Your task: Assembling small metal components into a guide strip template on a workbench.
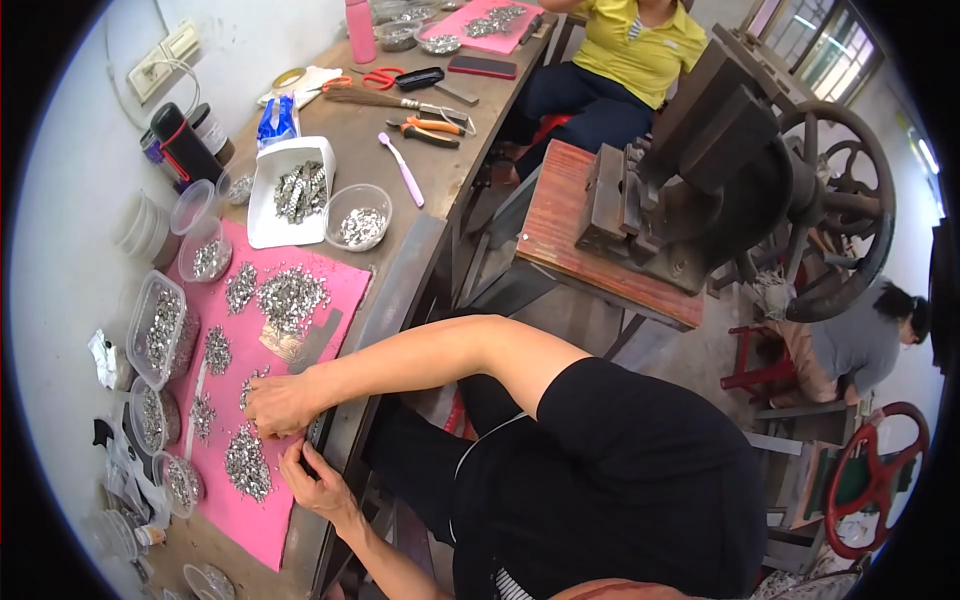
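Note:
On a pink mat [268, 545] lie several heaps of small silvery metal pieces. My right hand [284, 402] rests over the mat with its fingers bent and drawn together, between a small heap and a larger heap of pieces [248, 463]. What its fingertips pinch, if anything, is too small to make out. Close to it, at the near edge of the mat, my left hand [320, 487] has its thumb and fingers bent around a spot by a dark narrow piece. I cannot make out what they hold. A flat grey metal plate [321, 338] lies beyond my right wrist.
Clear plastic tubs of metal pieces [163, 330] line the mat's wall side. A white tray [262, 215], a round tub [358, 217], a pink toothbrush [402, 170] and pliers [425, 130] lie farther along. A hand press [730, 190] stands right. Two other people sit nearby.

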Motion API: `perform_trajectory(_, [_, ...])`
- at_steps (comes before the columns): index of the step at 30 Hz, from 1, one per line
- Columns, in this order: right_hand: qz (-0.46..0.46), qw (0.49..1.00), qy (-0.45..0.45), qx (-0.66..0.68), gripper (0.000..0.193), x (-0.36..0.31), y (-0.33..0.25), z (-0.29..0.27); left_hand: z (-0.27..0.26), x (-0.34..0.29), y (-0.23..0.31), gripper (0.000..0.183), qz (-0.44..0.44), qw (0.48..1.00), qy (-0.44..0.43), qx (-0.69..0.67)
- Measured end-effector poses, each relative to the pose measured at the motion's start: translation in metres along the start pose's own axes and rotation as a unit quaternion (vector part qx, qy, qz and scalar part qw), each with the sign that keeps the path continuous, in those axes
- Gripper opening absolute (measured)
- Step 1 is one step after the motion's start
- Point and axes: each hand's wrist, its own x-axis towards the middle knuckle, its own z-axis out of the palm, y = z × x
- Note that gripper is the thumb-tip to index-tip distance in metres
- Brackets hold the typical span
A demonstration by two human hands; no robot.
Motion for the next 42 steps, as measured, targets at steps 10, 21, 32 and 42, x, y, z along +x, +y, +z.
perform_trajectory(10, [0.021, 1.0, -0.02, 0.003, 0.012, 0.005, -0.004, 0.003, 0.001, -0.006, -0.004, 0.006, 0.004, 0.999, 0.022, -0.029])
perform_trajectory(21, [0.021, 1.0, -0.012, 0.003, 0.017, 0.008, -0.01, 0.012, 0.008, -0.007, -0.006, 0.008, 0.037, 0.998, 0.048, -0.014])
perform_trajectory(32, [0.108, 0.966, 0.128, 0.198, 0.015, -0.048, -0.021, -0.057, 0.003, -0.008, -0.004, 0.01, 0.051, 0.998, 0.033, 0.014])
perform_trajectory(42, [0.25, 0.883, 0.289, 0.271, 0.013, -0.102, -0.011, -0.053, 0.003, -0.014, -0.002, 0.038, -0.026, 0.999, 0.034, -0.023])
